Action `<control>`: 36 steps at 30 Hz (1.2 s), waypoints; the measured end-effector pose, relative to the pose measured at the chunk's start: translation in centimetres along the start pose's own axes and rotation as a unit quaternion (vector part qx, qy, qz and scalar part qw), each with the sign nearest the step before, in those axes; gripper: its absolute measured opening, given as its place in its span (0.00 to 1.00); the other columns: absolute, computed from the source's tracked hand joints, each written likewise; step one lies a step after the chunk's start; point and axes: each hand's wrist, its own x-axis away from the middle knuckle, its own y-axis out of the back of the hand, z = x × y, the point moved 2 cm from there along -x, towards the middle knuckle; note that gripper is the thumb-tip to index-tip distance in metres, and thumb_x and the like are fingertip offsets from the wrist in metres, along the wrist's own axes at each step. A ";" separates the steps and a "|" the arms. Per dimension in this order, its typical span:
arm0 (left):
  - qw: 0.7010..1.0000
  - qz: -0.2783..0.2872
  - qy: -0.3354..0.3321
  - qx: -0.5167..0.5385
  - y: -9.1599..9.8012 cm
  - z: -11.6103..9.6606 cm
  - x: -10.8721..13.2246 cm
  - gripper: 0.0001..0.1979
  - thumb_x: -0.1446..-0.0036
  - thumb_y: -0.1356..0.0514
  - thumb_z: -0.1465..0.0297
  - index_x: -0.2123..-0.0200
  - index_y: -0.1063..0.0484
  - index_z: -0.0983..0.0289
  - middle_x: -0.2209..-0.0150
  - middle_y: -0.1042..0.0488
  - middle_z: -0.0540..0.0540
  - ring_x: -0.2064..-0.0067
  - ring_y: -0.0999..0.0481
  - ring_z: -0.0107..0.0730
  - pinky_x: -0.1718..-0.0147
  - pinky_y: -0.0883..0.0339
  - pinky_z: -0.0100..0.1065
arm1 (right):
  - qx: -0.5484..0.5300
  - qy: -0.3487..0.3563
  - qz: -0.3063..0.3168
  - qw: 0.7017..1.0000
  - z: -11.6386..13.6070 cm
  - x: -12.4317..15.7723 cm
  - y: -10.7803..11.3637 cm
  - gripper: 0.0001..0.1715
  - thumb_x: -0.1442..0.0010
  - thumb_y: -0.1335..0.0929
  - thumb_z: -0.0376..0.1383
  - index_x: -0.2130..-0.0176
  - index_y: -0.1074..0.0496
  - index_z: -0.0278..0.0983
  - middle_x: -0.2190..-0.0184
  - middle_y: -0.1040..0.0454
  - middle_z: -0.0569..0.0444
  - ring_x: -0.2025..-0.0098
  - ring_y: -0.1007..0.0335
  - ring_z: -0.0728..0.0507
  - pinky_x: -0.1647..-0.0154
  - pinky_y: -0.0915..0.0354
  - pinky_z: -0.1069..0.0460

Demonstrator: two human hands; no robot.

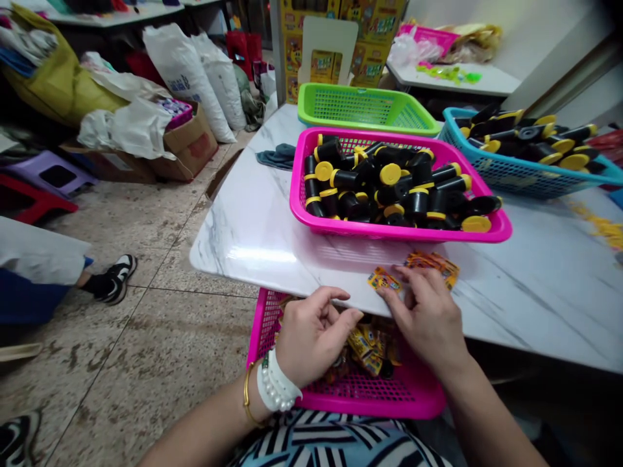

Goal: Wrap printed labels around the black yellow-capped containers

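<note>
At the table's front edge, the thumb and index finger of my right hand (428, 311) pinch at a small orange printed card (384, 280) lying on the tabletop. More such orange cards (433, 263) lie in an overlapping pile just beyond those fingers. My left hand (316, 334) hovers over the lower pink basket (418, 395), fingers loosely curled and thumb apart, with nothing visible in it. Inside that basket, on my lap, are several yellow-and-brown printed packets (367, 350), partly hidden by my hands and the table edge.
On the marbled white table (233, 240) stands a pink basket (304, 224) of black canisters with yellow lids. Behind it are a green basket (311, 97) and a blue basket (516, 178) with more canisters. A dark cloth (277, 156) lies left. Cartons and sacks stand beyond.
</note>
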 end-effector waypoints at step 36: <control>0.986 -0.104 -0.044 0.125 -0.8 -1.6 -0.7 0.05 0.43 0.32 0.70 0.66 0.17 0.66 0.69 0.21 0.56 0.71 0.26 0.28 0.71 0.33 0.30 | -0.352 -0.179 -0.008 0.919 4.3 0.5 0.3 0.14 0.35 0.30 0.42 0.70 0.24 0.37 0.80 0.29 0.58 0.79 0.35 0.49 0.78 0.36 0.55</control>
